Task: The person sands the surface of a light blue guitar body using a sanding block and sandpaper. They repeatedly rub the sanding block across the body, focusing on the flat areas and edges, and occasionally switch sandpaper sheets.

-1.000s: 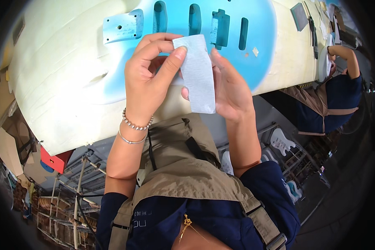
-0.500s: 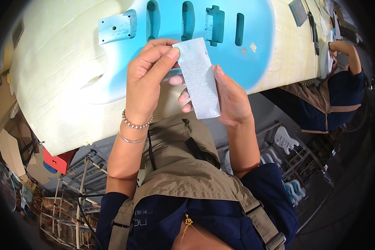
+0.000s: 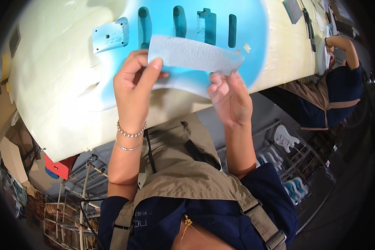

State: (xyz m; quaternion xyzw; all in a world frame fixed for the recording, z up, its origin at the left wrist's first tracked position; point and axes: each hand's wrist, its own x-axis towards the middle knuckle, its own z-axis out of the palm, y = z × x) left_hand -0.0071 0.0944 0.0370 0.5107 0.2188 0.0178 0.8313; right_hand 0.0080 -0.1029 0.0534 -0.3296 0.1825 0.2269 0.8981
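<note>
A pale grey strip of sandpaper [image 3: 191, 53] is stretched sideways between my two hands, above a blue guitar body [image 3: 252, 29] with white-fading edges. My left hand [image 3: 133, 81] pinches its left end, thumb on top. At the other end, the thumb and fingers of my right hand [image 3: 233, 100] close on the lower corner, which is slightly blurred and bends. The guitar body lies flat, with several routed cavities and a neck pocket [image 3: 111, 35] showing beyond the strip. Part of its near edge is hidden behind my hands.
A cream-coloured worktable [image 3: 50, 62] carries the guitar body. At the right, a co-worker [image 3: 337, 96] reaches over the table's edge. A grey block [image 3: 293, 11] lies at the far right. Below stand racks with guitar bodies [image 3: 286, 138], and a red piece [image 3: 62, 166] is at lower left.
The sandpaper has turned from nearly upright to lying sideways. My right hand has shifted from beside its lower part to gripping its right end. My left hand has moved slightly left, still pinching it.
</note>
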